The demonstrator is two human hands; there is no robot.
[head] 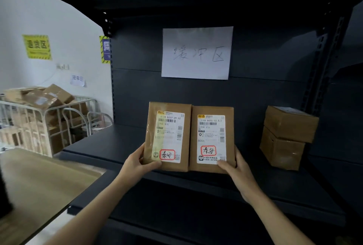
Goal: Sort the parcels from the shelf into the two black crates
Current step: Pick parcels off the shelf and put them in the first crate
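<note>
Two brown parcels in my grip, edges touching. My left hand (137, 163) pinches the bottom-left corner of the left parcel (167, 136), thumb on its front, and my right hand (238, 170) grips the right parcel (212, 138) at its bottom-right corner. Both are just above my hands, over the dark shelf (117, 146). Stacked boxes (286, 136) sit off right of my right hand.

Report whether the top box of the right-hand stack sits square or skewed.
Skewed: the top box is turned against the lower box and overhangs it on the right.

parcels (188, 136): brown, white labels | shelf (117, 146): black | sign (37, 47): yellow, black-striped
</note>
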